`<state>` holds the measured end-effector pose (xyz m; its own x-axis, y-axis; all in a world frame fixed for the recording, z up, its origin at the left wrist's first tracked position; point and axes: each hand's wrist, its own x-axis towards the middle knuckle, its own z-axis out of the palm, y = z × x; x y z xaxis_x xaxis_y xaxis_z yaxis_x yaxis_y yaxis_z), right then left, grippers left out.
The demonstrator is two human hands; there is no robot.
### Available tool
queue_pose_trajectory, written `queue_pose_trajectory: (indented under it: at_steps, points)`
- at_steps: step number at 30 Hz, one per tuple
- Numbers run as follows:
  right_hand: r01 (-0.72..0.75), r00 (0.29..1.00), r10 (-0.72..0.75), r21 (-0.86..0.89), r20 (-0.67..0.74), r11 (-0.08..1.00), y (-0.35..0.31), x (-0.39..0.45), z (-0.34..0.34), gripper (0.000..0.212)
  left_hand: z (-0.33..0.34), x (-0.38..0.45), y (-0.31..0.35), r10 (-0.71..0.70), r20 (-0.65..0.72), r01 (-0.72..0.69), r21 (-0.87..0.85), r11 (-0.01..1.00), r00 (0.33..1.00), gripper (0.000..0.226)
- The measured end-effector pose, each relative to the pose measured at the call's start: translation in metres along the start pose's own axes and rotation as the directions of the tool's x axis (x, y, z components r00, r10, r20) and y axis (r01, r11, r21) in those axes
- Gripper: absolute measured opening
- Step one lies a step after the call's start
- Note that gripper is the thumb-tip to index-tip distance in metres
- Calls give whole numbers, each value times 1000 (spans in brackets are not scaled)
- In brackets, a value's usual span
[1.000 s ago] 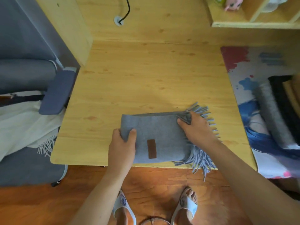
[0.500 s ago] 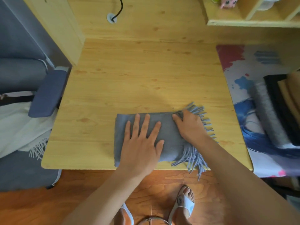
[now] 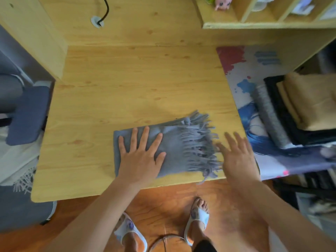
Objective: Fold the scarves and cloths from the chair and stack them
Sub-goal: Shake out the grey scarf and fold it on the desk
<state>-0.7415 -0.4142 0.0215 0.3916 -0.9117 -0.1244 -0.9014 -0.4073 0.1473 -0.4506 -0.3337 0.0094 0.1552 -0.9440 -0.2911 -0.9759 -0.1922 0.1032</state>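
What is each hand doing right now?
Left hand: open, pressing flat on the folded blue scarf.
Right hand: open, fingers spread beside the fringe, holding nothing.

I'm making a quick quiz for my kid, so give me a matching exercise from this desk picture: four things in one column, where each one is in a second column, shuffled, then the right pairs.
Things
1. folded grey-blue fringed wool scarf
2. stack of folded tan, black and grey cloths
3. small pink toy figure
4. white fringed cloth

Places
A. on the wooden shelf at the back
B. under the flat left hand, near the desk's front edge
C. on the chair, left of the desk
D. on the printed mat at the right

Pairs: 1-B, 2-D, 3-A, 4-C
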Motion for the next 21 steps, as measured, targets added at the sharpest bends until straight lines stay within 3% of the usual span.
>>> queue_pose_trajectory:
  at_steps: [2,4,7,9,10,11,13,15,16,17,19,21]
  points:
    - [-285,958,286,66,-2,956,36,-3,-19,59,-5,0,4,-4,36,4,5,1000,999,65]
    - [-271,949,297,212,-103,939,14,-9,-40,59,-10,3,7,-23,62,24,-20,1000,998,65]
    - [55,986,20,430,-166,901,-80,-21,-63,56,-26,5,11,-28,86,31,-37,999,996,61]
    - [300,954,-274,396,-124,868,-128,-11,-53,55,-27,5,6,-22,70,24,-26,999,997,60]
    - [343,939,-330,373,-100,862,-134,9,-44,57,-25,6,3,-13,42,14,-12,1000,999,64]
    - [285,957,-286,363,-53,887,-130,32,-35,59,-22,7,-1,-3,15,3,0,1000,1000,68]
    - [29,993,-73,397,94,917,-106,81,-17,60,-13,10,-8,21,-2,-21,5,1000,1000,68]
    - [-149,971,67,362,230,920,-76,113,-7,56,-10,14,-11,51,15,-52,26,998,999,67]
    - [-179,968,101,346,232,921,-65,121,-7,53,-9,16,-11,66,30,-67,37,997,997,66]
    - [-194,974,139,349,178,917,-57,121,-11,50,-10,15,-11,68,26,-69,32,997,997,65]
    - [-182,964,246,430,-99,885,-53,102,-26,44,-13,4,-14,-9,-101,6,-30,1000,995,59]
    - [-20,910,230,515,-346,857,-75,64,-44,37,-18,-15,-22,-253,-231,203,-220,954,940,52]
